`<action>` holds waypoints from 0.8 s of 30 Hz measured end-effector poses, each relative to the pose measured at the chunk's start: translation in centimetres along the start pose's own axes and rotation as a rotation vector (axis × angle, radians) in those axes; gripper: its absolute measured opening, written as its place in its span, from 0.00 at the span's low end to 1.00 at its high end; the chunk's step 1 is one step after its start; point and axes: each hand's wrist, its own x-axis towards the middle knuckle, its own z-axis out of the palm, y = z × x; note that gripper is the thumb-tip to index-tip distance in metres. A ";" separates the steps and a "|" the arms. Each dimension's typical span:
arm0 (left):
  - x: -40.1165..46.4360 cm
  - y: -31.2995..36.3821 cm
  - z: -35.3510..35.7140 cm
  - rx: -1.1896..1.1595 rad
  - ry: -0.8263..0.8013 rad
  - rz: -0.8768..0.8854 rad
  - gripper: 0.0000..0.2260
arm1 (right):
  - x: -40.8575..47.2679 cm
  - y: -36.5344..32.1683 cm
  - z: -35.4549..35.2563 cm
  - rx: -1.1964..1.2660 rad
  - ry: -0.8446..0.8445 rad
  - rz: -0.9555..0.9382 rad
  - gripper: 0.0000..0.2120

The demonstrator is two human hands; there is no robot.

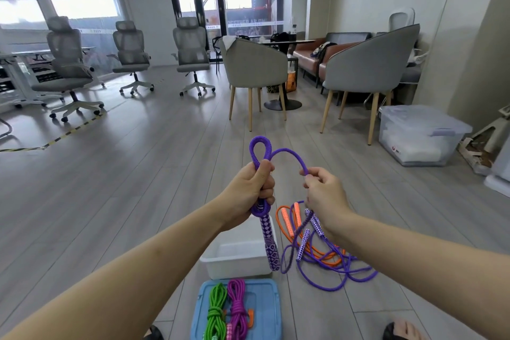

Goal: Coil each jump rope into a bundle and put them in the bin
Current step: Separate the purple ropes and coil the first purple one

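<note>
Coiling the purple jump rope [287,153] over the white bin [237,259].
My left hand [249,196] clenched handle and loops together (anchoring the bundle); my right hand [325,193] pinched the cord, feeding slack.

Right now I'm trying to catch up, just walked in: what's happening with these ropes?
A person is coiling a purple jump rope: the left hand grips the loops, the right hand pinches the next stretch. Orange and purple ropes lie loose on the floor beside a white bin. Green and magenta bundles sit on a blue lid.
</note>
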 end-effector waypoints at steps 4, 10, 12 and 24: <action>-0.2 -0.1 0.6 0.048 -0.018 0.020 0.14 | -0.7 0.0 0.5 0.115 -0.080 0.030 0.09; -0.4 -0.5 0.7 0.042 -0.077 0.002 0.15 | -1.0 -0.1 0.7 0.226 -0.046 0.065 0.05; -0.4 -0.8 0.8 0.073 -0.085 0.002 0.17 | -1.0 -0.2 0.8 0.244 -0.078 0.045 0.04; -0.1 -1.7 1.2 0.181 0.017 0.065 0.09 | -1.8 -1.2 0.5 0.091 -0.197 -0.056 0.07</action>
